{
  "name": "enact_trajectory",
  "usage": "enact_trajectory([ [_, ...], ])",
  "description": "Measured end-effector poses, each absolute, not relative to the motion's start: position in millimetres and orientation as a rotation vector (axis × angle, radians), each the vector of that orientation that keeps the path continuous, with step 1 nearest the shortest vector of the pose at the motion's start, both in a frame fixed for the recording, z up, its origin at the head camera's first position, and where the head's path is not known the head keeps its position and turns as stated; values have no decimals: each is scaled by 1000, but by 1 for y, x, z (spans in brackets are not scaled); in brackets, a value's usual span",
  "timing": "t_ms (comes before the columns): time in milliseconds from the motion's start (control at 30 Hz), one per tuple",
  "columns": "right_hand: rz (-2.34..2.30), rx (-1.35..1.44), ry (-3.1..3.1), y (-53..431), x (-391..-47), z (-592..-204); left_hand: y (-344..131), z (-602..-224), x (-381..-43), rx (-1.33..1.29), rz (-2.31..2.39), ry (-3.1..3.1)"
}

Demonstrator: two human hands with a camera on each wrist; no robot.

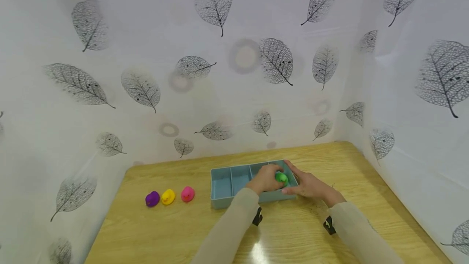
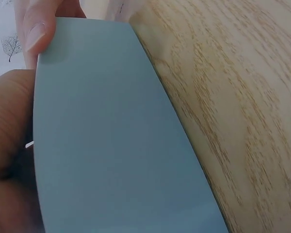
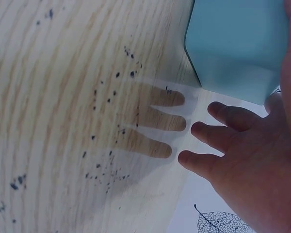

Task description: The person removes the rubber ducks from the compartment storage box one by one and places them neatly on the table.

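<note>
A blue-grey divided tray (image 1: 217, 203) stands on the table. My left hand (image 1: 266, 179) reaches over its front wall into the right-end compartment. There its curled fingers hold a green rubber duck (image 1: 281, 178), partly covered by the hand. My right hand (image 1: 310, 185) grips the tray's right end, thumb at the front corner and index finger at the back corner. In the right wrist view the other fingers (image 3: 211, 136) of that hand stick out below the tray, apart from the table. The left wrist view mostly shows the tray's front wall (image 2: 106, 126).
Purple (image 1: 152, 199), yellow (image 1: 168, 196) and pink (image 1: 188, 194) rubber ducks sit in a row left of the tray. The wooden table (image 1: 146, 239) meets a leaf-patterned white cloth (image 1: 234, 93) at the back and sides. Dark specks mark the tabletop near the right hand.
</note>
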State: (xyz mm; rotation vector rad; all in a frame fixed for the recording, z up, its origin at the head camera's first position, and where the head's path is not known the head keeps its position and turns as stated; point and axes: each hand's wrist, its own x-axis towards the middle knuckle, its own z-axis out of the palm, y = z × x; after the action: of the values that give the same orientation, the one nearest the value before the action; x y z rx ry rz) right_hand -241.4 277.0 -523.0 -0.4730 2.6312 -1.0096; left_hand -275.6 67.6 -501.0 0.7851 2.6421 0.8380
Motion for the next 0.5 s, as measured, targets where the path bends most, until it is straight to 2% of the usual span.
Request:
enact_trajectory([
  [500, -1006, -464, 2643, 278, -241, -524, 77, -497, -274, 691, 769, 2664],
])
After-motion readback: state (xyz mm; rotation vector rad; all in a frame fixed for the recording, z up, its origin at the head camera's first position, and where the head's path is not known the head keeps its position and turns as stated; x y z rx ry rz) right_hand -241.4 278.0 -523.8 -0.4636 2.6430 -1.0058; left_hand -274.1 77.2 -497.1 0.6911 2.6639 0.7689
